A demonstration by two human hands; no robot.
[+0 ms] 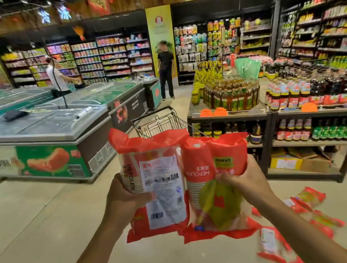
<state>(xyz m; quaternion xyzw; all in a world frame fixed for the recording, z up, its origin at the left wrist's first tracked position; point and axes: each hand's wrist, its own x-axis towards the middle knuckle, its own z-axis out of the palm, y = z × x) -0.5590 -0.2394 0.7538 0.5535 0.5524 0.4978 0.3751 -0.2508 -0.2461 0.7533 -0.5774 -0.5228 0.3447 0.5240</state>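
Gripped in left hand (125, 200): red plastic cup pack, white label (159, 178). Gripped in right hand (242, 179): red-green plastic cup pack (212, 184). Below hands: glossy beige tile floor (47, 229). Beyond: wire shopping cart (162, 124); leftward: glass-topped freezers (39, 129).

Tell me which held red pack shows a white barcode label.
The red plastic pack of stacked cups in the left hand: its white barcode label faces the camera. The red pack in the right hand shows a green patch instead.
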